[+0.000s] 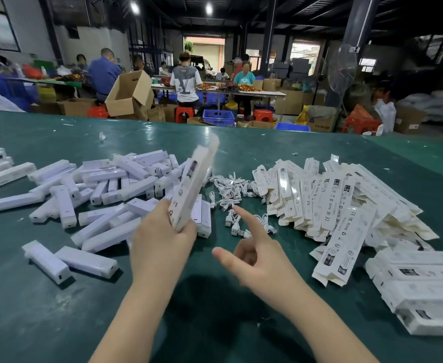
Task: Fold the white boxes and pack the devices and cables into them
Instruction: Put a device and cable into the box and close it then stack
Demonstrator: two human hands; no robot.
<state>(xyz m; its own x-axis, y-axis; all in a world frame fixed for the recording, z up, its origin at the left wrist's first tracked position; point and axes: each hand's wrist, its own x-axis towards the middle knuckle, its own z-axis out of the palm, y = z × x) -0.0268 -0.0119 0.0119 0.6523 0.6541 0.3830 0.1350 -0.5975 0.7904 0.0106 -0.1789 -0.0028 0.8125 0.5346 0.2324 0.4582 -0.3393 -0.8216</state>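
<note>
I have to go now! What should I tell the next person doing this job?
Left hand grips one white box, raised and tilted above the table.
Right hand holds nothing, index finger pointing toward the cables.
Devices lie heaped on the left, flat boxes on the right, closed boxes stacked at the near right.
Done: some boxes look packed.
Left: whether the held box is filled cannot be told; most devices remain.

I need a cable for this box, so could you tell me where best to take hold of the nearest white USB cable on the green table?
Probably pinch the nearest white USB cable by its plug end, coming from above with the right hand. The plug looks rigid and lies clear of the tangled pile of white cables, facing that hand's outstretched forefinger.
</note>
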